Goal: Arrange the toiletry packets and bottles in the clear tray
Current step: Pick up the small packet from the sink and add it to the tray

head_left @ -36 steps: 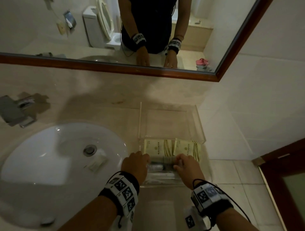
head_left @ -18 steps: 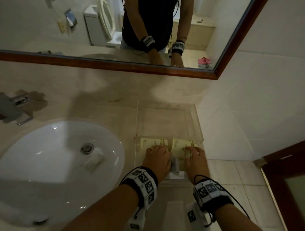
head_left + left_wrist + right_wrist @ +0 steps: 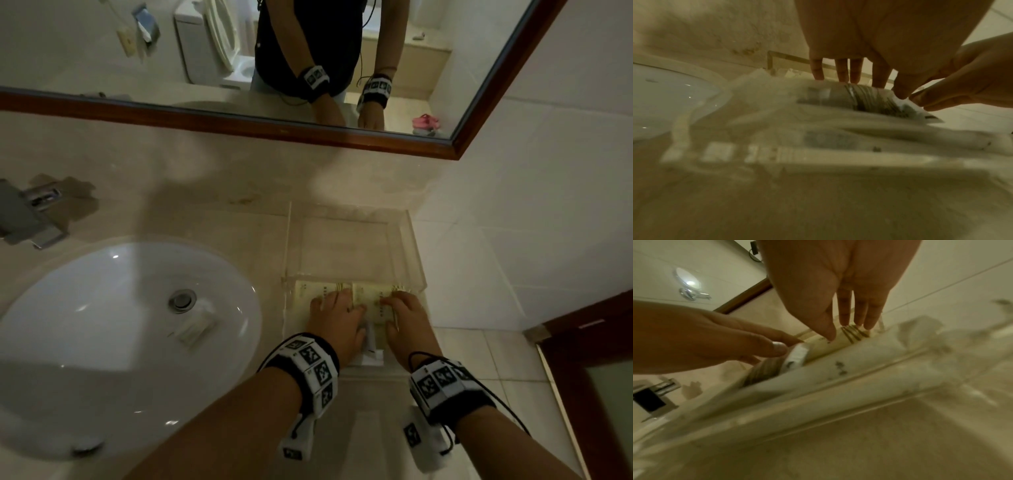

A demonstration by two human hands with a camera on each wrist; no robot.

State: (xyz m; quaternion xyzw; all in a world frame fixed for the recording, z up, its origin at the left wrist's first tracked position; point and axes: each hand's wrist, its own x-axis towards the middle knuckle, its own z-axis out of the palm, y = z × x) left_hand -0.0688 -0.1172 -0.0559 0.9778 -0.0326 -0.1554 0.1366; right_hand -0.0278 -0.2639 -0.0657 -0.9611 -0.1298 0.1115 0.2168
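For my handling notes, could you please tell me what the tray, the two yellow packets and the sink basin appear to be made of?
Tray: clear, glossy rigid plastic, probably acrylic; the counter shows through its walls.
Yellow packets: matte paper or thin card, printed with text and stripes; the exact stock is unclear.
Sink basin: white glazed ceramic, judging by its sharp highlights.

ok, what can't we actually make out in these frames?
- Head view: the left hand and right hand cover most of what lies at the near end of the clear tray; the count of items there is hidden.
- Head view: print on the yellow packets is too small to read.
- Left wrist view: the wrapped items nearest the camera are blurred; type unclear.
- Right wrist view: the ribbed bottle is half hidden behind a packet.
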